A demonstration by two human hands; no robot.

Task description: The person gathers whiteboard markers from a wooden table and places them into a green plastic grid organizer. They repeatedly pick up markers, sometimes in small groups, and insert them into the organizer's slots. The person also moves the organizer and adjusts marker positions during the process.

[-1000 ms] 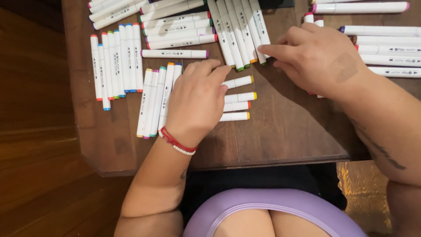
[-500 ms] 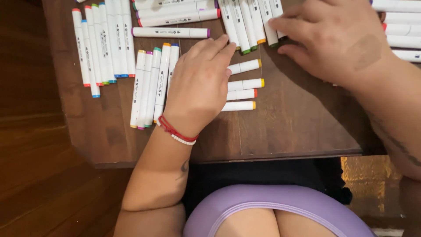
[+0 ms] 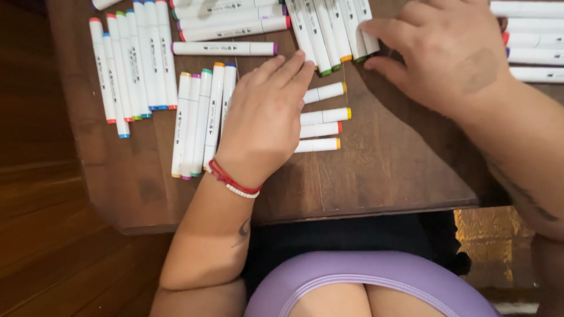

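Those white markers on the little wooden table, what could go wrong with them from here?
The left hand lies flat over the four yellow and orange capped markers; a sideways nudge could roll them apart. The right hand presses the fanned markers near the top edge, and a push might scatter that row. The table is crowded, so loose ones could roll off.

Smooth white plastic markers [image 3: 320, 145] — matt, worn dark wood table [image 3: 382, 170]

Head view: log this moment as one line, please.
left hand flat on yellow-capped markers | right hand fingertips on upper marker row | wooden table
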